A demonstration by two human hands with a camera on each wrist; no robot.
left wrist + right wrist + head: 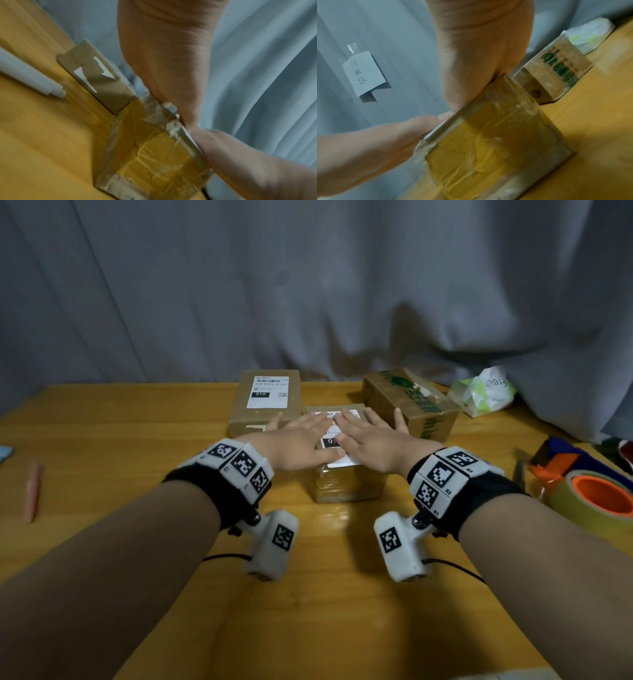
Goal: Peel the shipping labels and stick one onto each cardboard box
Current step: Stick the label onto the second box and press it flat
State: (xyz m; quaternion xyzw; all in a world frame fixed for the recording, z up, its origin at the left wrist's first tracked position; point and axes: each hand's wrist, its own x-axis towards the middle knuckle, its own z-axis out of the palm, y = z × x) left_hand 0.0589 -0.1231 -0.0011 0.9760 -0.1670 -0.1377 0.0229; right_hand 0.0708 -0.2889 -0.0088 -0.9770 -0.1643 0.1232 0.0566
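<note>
Head view: my left hand (301,440) and right hand (368,440) lie flat with fingers straight, pressing the shipping label (337,438) onto the middle box (346,484) on the bench (102,440). Beyond my left fingers sits a labelled box (267,402); beyond my right, a green-printed box (411,402).

Left wrist: my palm (171,54) rests on the box's top edge.

Right wrist: the same, mirrored.

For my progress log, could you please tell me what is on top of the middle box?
A white shipping label lies there, pressed flat by the left hand and right hand. Most of its print is covered.
</note>
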